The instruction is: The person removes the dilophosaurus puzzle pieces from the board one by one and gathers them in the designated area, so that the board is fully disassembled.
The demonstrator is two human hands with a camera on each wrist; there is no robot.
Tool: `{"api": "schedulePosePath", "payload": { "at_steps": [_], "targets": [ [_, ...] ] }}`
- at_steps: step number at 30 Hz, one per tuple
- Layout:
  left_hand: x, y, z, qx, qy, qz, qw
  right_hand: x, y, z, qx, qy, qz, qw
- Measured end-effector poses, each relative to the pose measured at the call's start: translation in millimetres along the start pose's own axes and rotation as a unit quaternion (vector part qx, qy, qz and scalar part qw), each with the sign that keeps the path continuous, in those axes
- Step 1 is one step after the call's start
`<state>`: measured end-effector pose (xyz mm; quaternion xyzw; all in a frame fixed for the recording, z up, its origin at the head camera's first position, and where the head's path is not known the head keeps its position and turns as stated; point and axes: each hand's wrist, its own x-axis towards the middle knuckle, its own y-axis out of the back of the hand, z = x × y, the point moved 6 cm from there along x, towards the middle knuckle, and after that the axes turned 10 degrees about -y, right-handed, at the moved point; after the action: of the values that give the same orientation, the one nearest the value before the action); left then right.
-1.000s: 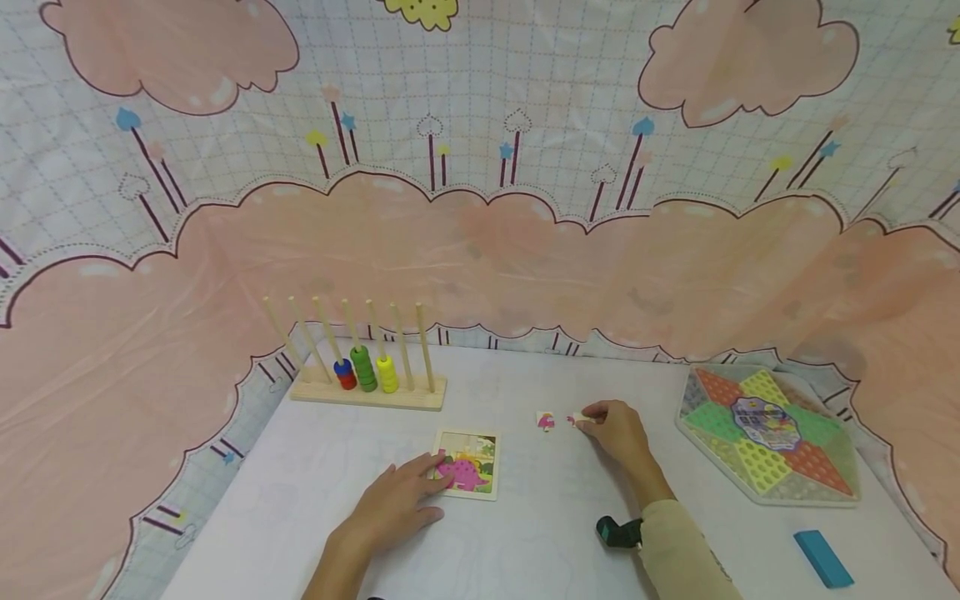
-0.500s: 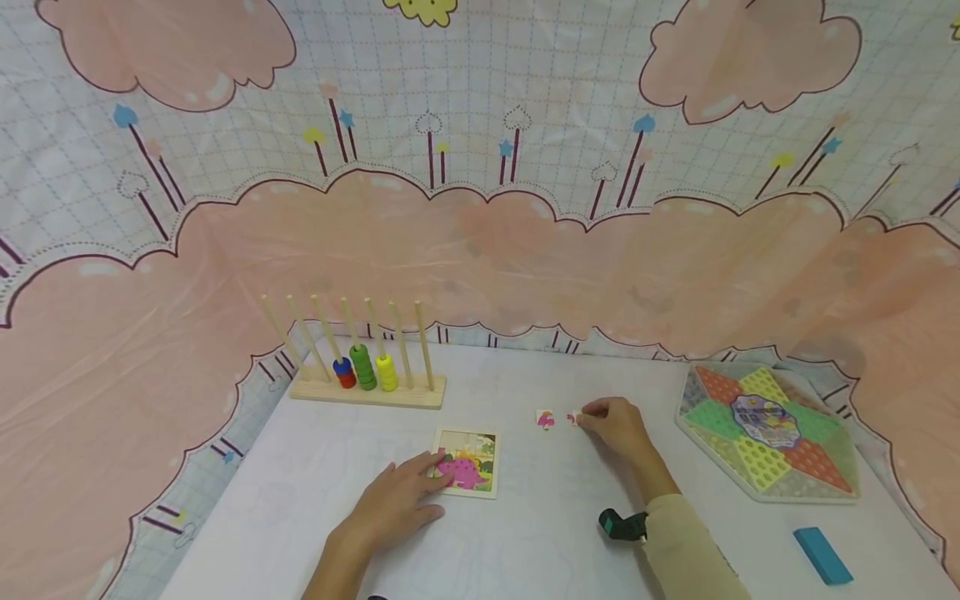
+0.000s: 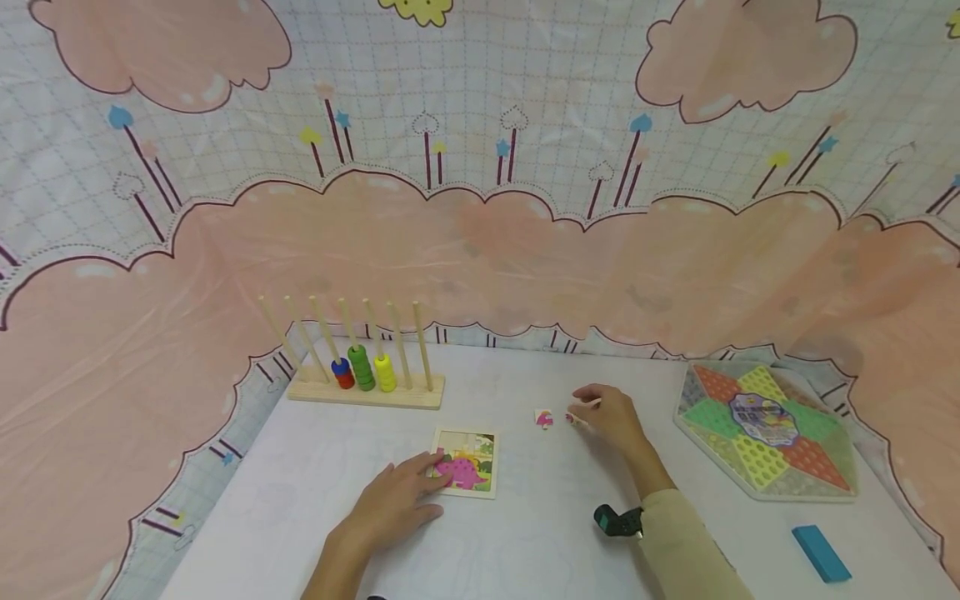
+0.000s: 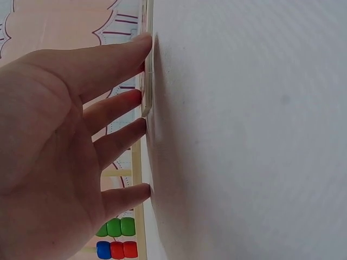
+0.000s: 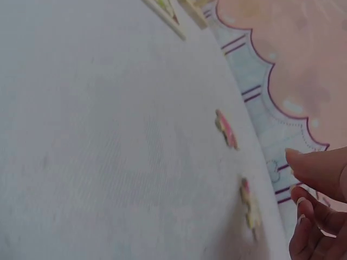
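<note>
My left hand rests by the wooden-framed jigsaw puzzle with a pink dinosaur picture. Its fingers are extended, with fingertips on the frame's left side; the left wrist view shows the frame edge by the thumb and a finger. To the right, my right hand hovers above the table, thumb and forefinger apart with nothing between them. Below it lies a small puzzle piece. Another piece with pink on it lies just to the left. Both pieces rest flat on the white tabletop.
A wooden bead counter with upright rods stands at the back left. On the right lie a large flat container with colourful triangles and a blue block. A patterned curtain hangs behind the table.
My right hand has let go of the right-hand puzzle piece and risen slightly, its thumb and forefinger parting. The left hand and puzzle frame have not moved.
</note>
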<state>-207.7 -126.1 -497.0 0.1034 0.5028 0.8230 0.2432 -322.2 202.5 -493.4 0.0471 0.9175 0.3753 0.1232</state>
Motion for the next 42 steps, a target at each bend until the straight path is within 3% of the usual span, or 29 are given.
{"api": "schedulePosePath", "payload": {
  "at_steps": [13,26,35,42],
  "targets": [
    [1.1,0.4,-0.4,0.001,0.001,0.002,1.0,-15.8,-21.5,-48.2,0.003,0.052,-0.016,0.9985],
    [0.3,0.1,0.5,0.014,-0.011,0.006,0.9998,-40.4,-63.3,-86.7,-0.012,0.132,-0.089,0.9872],
    [-0.2,-2.0,0.2,0.018,-0.018,0.01,0.9996,-50.9,-94.4,-89.2,-0.053,0.174,-0.13,0.9748],
    [-1.4,1.2,2.8,0.017,-0.022,0.02,0.9994,-54.9,-108.9,-83.0,-0.08,0.157,-0.134,0.9751]
  ]
}}
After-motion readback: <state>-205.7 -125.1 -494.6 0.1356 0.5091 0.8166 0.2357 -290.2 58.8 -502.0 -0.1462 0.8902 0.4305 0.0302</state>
